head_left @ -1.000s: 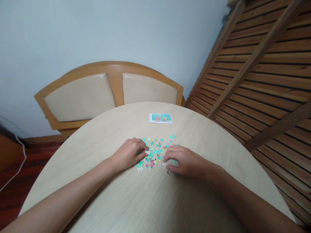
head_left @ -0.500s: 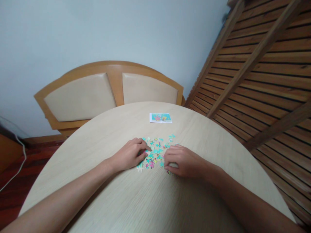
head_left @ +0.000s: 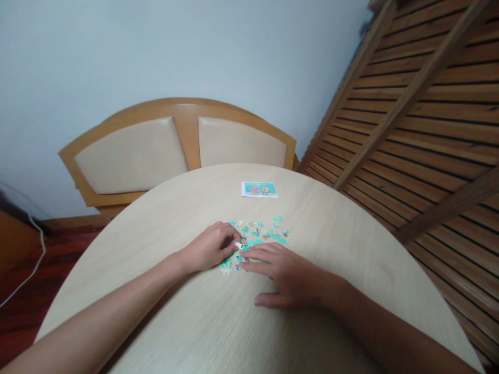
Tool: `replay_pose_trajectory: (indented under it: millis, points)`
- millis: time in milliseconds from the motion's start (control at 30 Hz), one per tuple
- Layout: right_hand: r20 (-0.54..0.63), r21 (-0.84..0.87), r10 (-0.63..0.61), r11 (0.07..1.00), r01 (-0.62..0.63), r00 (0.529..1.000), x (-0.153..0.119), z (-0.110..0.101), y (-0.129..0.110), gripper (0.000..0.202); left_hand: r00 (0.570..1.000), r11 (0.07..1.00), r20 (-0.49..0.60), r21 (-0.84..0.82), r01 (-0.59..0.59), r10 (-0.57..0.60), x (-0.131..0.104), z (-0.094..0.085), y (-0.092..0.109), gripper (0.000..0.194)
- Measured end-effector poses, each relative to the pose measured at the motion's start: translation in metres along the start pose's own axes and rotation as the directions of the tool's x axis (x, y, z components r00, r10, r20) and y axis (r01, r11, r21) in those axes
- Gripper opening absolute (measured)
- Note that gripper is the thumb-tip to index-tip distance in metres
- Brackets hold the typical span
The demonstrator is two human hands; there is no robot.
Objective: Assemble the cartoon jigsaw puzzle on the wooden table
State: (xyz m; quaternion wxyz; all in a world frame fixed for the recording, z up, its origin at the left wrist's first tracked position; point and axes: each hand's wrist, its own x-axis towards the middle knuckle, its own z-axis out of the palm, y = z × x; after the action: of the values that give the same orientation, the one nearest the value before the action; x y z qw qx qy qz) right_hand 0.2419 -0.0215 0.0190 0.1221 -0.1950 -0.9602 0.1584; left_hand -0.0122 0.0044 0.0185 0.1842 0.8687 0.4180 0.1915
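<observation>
Many small jigsaw pieces [head_left: 255, 242], mostly turquoise with bits of pink and yellow, lie loosely spread on the round table [head_left: 187, 322]. At the left side of the pile, my left hand [head_left: 212, 246] pinches a jigsaw piece [head_left: 238, 245] between thumb and forefinger; its pale side shows. My right hand [head_left: 278, 272] lies low over the near right part of the pile, fingers stretched out to the left and thumb apart. Its fingers hide some pieces, and it holds nothing that I can see.
Beyond the pile lies a picture card [head_left: 260, 190] with two cartoon figures on turquoise. A wooden headboard-like back with cream panels [head_left: 132, 156] stands behind the table. To the right leans a slatted wooden panel [head_left: 421, 104]. A white cable [head_left: 42, 244] hangs at left.
My right hand has opened from a curled pose and moved nearer the left one, uncovering pieces at the pile's right. A pale piece now shows in my left fingers.
</observation>
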Motion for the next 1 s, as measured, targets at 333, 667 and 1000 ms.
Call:
replay_pose_trajectory:
  millis: [333,667,1000]
  points:
    - [-0.005,0.024,0.125,0.992,-0.125,0.992,0.001,-0.001,0.003,0.069,1.0,0.998,-0.001,-0.066,0.015,-0.016,0.001,-0.004,0.003,0.013]
    - [0.036,-0.025,0.193,0.981,-0.192,0.98,0.001,0.001,0.006,0.069,0.993,0.95,-0.051,0.292,0.114,-0.104,-0.005,-0.038,-0.014,0.01]
    - [0.042,-0.037,0.225,0.974,-0.224,0.973,0.002,0.002,0.004,0.068,0.984,0.945,0.112,0.31,0.099,-0.139,-0.011,-0.041,-0.012,0.014]
